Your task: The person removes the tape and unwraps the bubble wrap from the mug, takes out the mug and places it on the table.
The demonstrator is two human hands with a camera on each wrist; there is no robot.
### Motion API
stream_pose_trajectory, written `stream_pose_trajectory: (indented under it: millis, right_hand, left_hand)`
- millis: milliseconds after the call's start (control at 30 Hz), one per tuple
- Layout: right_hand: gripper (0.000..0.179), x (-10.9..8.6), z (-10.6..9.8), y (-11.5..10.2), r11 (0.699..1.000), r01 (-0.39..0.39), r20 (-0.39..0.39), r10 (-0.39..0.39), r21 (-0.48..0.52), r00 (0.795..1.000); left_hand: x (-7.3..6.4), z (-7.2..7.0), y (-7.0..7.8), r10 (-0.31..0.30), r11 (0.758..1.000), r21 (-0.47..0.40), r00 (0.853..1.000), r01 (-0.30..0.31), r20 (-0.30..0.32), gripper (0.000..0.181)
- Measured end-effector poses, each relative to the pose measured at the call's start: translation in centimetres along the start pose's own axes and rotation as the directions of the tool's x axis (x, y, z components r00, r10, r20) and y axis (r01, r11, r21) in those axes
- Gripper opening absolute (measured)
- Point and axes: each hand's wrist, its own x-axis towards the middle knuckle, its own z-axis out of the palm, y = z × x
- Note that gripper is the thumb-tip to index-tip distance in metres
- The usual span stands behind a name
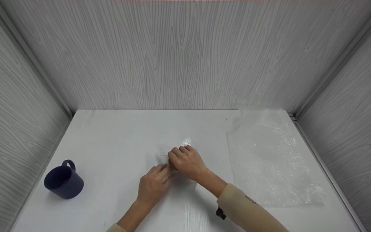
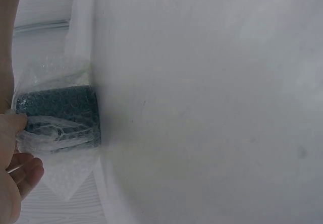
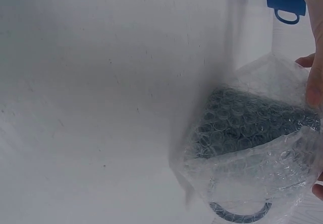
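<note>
A dark mug (image 3: 237,125) wrapped in clear bubble wrap (image 3: 252,178) stands on the white table, its curved handle (image 3: 239,215) showing through the wrap in the right wrist view. From the head view it is mostly hidden under the hands. My left hand (image 1: 153,185) pinches the wrap at the mug's top on the near left side. Across from it, the curled fingers of my right hand (image 1: 188,162) grip the wrap's upper edge, close against the left fingertips. The left wrist view shows wrap folded over the mug's side (image 2: 63,108).
An unwrapped dark blue mug (image 1: 63,182) stands at the table's left, handle toward the back. A flat sheet of bubble wrap (image 1: 269,161) covers much of the right side. Grey wood-grain panels (image 1: 179,54) enclose the table (image 1: 118,132) at the back and both sides.
</note>
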Motion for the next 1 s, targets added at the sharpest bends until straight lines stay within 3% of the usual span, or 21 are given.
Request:
stream_pose_trajectory:
  millis: [1000]
  right_hand:
    - [0.01,0.09,-0.31,0.13,0.997,-0.067,-0.038,0.068,0.031,0.997]
  left_hand:
    - [0.08,-0.01,-0.03,-0.004,1.0,-0.021,1.0,0.004,-0.008,0.027]
